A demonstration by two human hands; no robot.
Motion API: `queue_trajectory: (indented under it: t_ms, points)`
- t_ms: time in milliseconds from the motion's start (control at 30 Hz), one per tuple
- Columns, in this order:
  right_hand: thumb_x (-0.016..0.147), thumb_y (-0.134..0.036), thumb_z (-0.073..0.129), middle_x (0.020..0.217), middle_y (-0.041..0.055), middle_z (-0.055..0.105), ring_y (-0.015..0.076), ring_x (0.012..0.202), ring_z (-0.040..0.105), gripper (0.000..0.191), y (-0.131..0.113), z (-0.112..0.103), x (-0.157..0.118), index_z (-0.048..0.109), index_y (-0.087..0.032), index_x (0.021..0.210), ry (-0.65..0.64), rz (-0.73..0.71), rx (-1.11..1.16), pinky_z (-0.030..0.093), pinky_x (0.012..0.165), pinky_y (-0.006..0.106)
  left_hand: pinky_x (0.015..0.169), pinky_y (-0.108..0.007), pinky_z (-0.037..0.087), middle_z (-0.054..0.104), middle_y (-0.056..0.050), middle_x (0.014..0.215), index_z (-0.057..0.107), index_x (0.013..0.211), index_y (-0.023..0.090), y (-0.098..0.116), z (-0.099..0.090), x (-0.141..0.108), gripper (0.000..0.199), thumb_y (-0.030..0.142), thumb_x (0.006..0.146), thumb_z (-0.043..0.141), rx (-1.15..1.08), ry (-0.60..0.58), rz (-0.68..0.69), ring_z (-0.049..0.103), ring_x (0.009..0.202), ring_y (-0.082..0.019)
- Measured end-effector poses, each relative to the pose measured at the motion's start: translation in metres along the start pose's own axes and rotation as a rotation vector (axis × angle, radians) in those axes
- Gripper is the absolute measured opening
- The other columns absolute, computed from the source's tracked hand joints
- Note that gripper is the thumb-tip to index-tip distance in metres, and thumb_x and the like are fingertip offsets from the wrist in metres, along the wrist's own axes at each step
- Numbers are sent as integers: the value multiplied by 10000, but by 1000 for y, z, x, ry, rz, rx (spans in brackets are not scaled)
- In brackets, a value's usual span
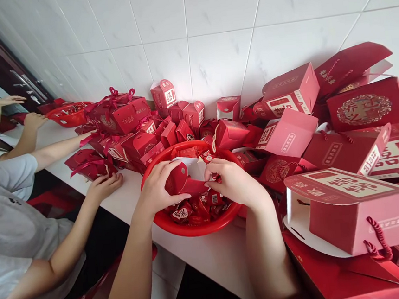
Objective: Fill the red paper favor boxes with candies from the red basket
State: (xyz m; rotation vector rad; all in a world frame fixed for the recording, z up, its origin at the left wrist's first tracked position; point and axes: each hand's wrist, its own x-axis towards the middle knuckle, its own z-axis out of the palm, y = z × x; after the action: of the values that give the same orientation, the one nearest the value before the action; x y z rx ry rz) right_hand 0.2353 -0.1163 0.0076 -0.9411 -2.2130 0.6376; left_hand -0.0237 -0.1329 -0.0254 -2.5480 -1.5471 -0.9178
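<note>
My left hand gripped an open, smooth red card box; my right hand pinched its rim. Below, the round plastic basket held glossy wrapped sweets.

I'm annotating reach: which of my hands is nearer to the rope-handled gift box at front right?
Right. Your right hand, beside the small open box, is left of the rope-handled gift box; your left hand, gripping the small box's left side, is farther left.

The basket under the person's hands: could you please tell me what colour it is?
The basket is bright red, seen best in the head view.
</note>
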Motion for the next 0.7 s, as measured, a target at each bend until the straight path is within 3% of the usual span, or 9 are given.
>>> queue_trajectory:
  t_ms: [133, 267, 467, 567, 700]
  points:
    - [815, -11, 639, 924, 2, 659, 169, 916, 625, 213, -7, -5, -6, 640, -211, 744, -60, -36, 5, 488, 839, 302, 1129, -448, 418, 521, -92, 1406, 494, 1423, 284, -3, 1, 0, 808, 621, 745, 775, 1, -35, -38, 510, 1313, -311]
    - [826, -18, 604, 1050, 22, 653, 171, 956, 634, 198, -4, -3, -4, 635, -210, 787, 5, -20, 47, 496, 876, 316, 1127, -446, 422, 525, -88, 1401, 505, 1403, 279, -3, 1, 1, 771, 597, 755, 776, -32, -39, -64, 519, 1311, -307]
    - [843, -84, 602, 1104, 30, 665, 191, 1019, 638, 161, 1, -1, 2, 600, -222, 926, 82, -68, 128, 500, 906, 337, 1039, -419, 504, 513, -63, 1369, 469, 1412, 317, 20, -1, 7, 787, 565, 741, 794, -81, -19, -209, 564, 1253, -286]
    - [862, -105, 611, 1012, 11, 699, 179, 919, 658, 137, 2, -1, 2, 635, -221, 930, 16, -53, 112, 504, 858, 323, 991, -429, 534, 489, -67, 1357, 441, 1443, 346, 34, 2, 13, 823, 595, 738, 783, -72, -75, -233, 592, 1208, -297]
    - [905, -152, 598, 891, -17, 691, 155, 801, 641, 98, 6, 0, 4, 659, -223, 929, -81, 1, 132, 491, 802, 303, 1020, -473, 522, 489, -73, 1367, 485, 1425, 340, 37, 8, 19, 810, 618, 726, 783, -63, -169, -169, 570, 1241, -331]
